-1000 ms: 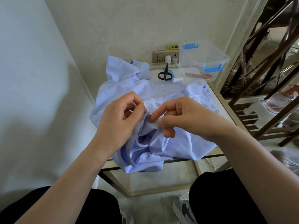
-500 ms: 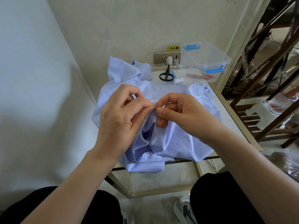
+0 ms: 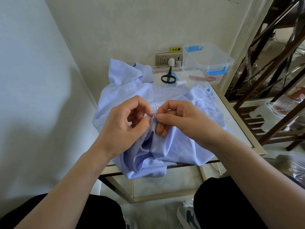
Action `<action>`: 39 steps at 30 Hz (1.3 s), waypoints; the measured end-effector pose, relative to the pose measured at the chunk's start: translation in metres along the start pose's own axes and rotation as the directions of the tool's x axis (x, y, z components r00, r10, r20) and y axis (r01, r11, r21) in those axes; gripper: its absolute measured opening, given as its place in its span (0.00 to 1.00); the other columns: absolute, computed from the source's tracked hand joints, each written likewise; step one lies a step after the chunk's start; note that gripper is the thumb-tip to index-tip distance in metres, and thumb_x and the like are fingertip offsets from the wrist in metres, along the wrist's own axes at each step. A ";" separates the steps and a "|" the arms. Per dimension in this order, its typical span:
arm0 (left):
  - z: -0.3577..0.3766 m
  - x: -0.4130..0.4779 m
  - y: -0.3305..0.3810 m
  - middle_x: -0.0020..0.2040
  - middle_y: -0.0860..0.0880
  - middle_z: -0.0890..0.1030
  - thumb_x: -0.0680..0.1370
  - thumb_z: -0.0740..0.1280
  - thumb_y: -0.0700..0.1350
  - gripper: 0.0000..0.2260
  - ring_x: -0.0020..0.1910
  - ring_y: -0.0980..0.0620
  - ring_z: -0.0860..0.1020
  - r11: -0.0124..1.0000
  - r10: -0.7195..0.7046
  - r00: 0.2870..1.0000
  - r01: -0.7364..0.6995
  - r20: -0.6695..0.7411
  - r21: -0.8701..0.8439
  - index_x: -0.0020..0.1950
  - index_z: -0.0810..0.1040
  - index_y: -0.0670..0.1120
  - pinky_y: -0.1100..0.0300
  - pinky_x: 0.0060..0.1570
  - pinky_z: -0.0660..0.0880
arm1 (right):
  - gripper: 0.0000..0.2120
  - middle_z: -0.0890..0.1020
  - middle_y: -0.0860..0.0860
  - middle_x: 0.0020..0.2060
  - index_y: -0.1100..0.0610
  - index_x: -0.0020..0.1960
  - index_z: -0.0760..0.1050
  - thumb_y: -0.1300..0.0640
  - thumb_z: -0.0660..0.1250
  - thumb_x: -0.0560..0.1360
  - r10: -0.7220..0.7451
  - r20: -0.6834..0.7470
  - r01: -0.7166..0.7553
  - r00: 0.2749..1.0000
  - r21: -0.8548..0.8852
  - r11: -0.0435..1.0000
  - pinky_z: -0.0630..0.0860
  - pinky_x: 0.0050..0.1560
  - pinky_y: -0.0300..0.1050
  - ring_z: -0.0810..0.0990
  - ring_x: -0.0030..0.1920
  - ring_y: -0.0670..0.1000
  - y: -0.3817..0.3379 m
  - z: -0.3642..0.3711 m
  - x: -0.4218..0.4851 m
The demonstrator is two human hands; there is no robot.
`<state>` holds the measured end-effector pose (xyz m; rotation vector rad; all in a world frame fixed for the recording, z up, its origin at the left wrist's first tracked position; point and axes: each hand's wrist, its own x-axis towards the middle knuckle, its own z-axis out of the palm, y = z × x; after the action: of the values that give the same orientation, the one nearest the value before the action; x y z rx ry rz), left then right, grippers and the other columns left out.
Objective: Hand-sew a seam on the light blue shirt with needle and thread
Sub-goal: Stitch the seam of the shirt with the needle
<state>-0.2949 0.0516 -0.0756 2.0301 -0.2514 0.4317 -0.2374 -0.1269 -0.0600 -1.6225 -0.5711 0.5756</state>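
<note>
The light blue shirt (image 3: 178, 146) lies bunched on a small table (image 3: 236, 123), one fold lifted between my hands. My left hand (image 3: 125, 124) pinches that raised fold with thumb and fingertips. My right hand (image 3: 179, 118) pinches the thin needle (image 3: 155, 105) at its lower end, right against the fold. The needle stands nearly upright, its free end pointing away from me. A fine thread (image 3: 149, 112) runs from the fold toward my left fingers.
Behind the shirt lies a clear lid (image 3: 166, 75) with black scissors (image 3: 168, 77) and a white thread spool (image 3: 180, 82) on it. A clear box with blue clips (image 3: 209, 61) stands at the back right by a wall socket (image 3: 168, 59). Wooden shelving (image 3: 270, 80) rises to the right.
Both hands have moved together over the fold. The needle, earlier slanting low between my fingers, now stands upright in my right hand's pinch.
</note>
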 end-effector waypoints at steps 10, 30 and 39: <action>0.004 -0.003 -0.001 0.35 0.49 0.76 0.79 0.66 0.44 0.01 0.36 0.48 0.77 0.956 0.173 0.982 -0.148 -0.080 0.251 0.48 0.75 0.48 0.48 0.37 0.76 | 0.03 0.83 0.58 0.32 0.68 0.49 0.75 0.67 0.64 0.78 -0.025 -0.012 0.024 1.000 -0.059 0.998 0.78 0.40 0.40 0.81 0.32 0.54 0.004 0.000 0.002; 0.009 -0.002 0.000 0.38 0.54 0.79 0.80 0.63 0.44 0.02 0.35 0.53 0.78 0.992 0.104 0.988 -0.095 -0.110 0.088 0.48 0.72 0.47 0.69 0.36 0.71 | 0.07 0.83 0.61 0.44 0.58 0.42 0.74 0.64 0.63 0.79 -0.012 -0.216 0.025 0.976 0.061 0.998 0.77 0.48 0.43 0.79 0.41 0.49 0.001 -0.005 0.009; 0.009 -0.002 0.001 0.29 0.60 0.72 0.82 0.58 0.49 0.10 0.28 0.59 0.69 0.991 0.125 0.990 -0.121 -0.060 0.065 0.41 0.69 0.54 0.69 0.32 0.65 | 0.11 0.80 0.50 0.32 0.54 0.40 0.65 0.62 0.56 0.80 0.062 -0.142 0.041 0.988 0.623 0.781 0.68 0.29 0.36 0.66 0.26 0.46 -0.002 -0.016 0.016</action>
<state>-0.2953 0.0436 -0.0797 2.0638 -0.3284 0.5869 -0.2153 -0.1277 -0.0568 -1.0171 -0.2092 0.5640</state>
